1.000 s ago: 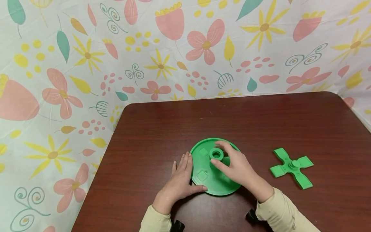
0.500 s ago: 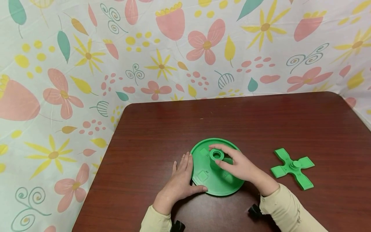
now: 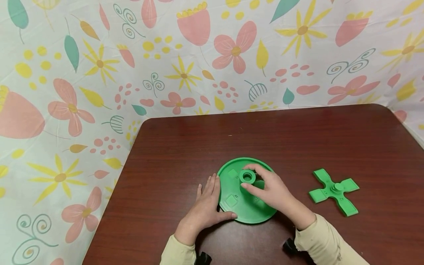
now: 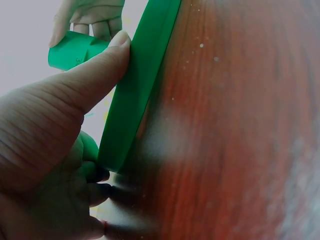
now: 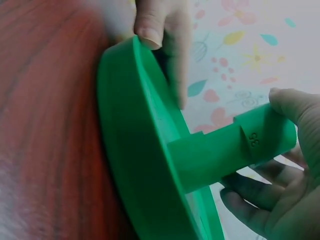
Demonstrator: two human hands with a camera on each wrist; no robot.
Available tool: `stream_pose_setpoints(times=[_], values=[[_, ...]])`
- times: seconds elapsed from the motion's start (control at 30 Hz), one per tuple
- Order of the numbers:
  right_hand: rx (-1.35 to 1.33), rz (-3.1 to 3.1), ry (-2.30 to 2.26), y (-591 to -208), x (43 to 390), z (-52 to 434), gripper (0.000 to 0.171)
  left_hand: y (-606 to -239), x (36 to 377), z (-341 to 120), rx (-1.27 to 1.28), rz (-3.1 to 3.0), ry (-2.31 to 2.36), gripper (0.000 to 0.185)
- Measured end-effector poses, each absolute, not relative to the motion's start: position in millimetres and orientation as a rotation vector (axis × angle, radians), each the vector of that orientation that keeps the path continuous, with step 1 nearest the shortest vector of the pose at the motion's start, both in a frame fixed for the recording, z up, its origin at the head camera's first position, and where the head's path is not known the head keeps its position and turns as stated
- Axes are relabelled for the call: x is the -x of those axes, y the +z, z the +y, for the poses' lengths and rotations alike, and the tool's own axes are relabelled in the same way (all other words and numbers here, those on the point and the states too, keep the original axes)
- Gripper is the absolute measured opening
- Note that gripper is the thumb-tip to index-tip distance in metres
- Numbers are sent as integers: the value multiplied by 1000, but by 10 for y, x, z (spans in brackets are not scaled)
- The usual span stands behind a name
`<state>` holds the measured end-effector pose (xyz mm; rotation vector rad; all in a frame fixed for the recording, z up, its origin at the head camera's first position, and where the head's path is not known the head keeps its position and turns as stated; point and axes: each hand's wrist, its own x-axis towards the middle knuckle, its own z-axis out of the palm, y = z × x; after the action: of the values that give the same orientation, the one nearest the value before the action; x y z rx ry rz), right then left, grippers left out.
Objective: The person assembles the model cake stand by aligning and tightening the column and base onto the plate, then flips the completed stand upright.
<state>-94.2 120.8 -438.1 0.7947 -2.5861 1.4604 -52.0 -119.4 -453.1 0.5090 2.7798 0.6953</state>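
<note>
Between the right hand's fingers (image 3: pixel 256 169) stands the disc's tube (image 3: pixel 247 176).

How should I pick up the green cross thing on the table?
Probably by the little round knob in the middle of the green cross, pinched from straight above. It lies flat on the table, so its four thin arms sit low, while the knob sticks up and nothing crowds it.

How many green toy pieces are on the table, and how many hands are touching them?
Green round disc with a tube post in its middle: 1
Green cross-shaped piece: 1
Hands touching the disc: 2, the left hand at its rim, the right hand round the post
Total: 2 green pieces, 2 hands
</note>
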Motion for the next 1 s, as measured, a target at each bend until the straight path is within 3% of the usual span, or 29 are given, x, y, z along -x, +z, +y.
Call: stream_pose_setpoints(times=[0.47,0.7,1.0], values=[[-686,-2580,1267,-4403,891,1156,45,-4541,516,-1196,-519,2788,705,122],[-876,-2540,1529,-4379,970,1214,59,-4543,522,-1198,-518,2784,712,122],[-1088,-2496,1748,-4384,1058,1290,46,-4549,522,-1199,-515,2781,715,122]])
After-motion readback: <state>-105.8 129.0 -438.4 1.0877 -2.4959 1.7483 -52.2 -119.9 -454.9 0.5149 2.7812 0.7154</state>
